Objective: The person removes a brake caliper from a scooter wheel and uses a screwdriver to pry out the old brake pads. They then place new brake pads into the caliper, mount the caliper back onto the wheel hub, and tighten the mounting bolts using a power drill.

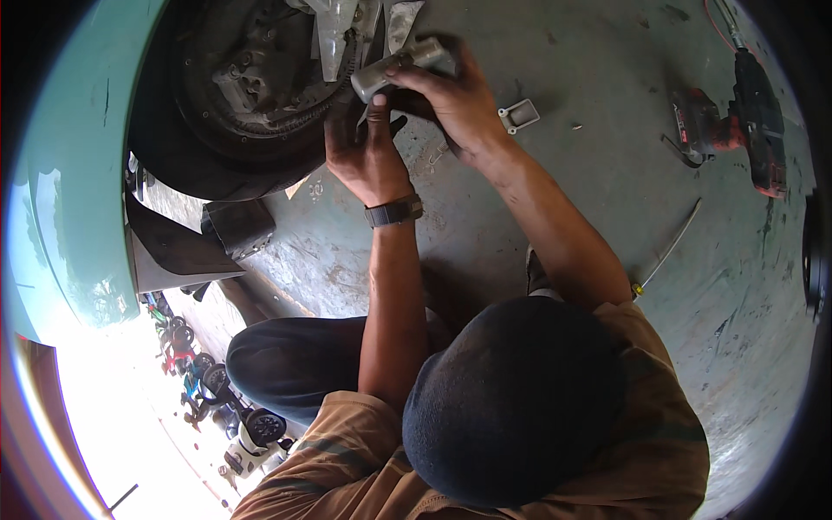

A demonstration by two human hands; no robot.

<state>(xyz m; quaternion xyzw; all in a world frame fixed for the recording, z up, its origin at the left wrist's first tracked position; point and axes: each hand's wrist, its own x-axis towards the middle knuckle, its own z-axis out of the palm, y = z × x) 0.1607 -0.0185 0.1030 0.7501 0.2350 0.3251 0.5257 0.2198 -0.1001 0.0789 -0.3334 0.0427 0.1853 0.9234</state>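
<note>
A grey cylindrical metal part (374, 81) is held up at the top centre, beside a wheel. My right hand (464, 108) is closed around it from the right, with the thumb along its side and the other fingers partly hidden behind it. From below, my left hand (368, 160), with a dark watch (394, 211) at the wrist, meets the same part. Its thumb presses on the near end, and its curled fingers are partly lost in shadow. Just beyond the hands is the wheel's black tyre (234, 169), with a metal hub assembly (251, 82) inside.
A small grey rectangular frame (519, 116) lies on the floor (589, 208) right of my hands. Farther right are a red and black power tool (754, 121) and a screwdriver (667, 249) with a yellow handle. A pale green body panel (78, 173) stands at left.
</note>
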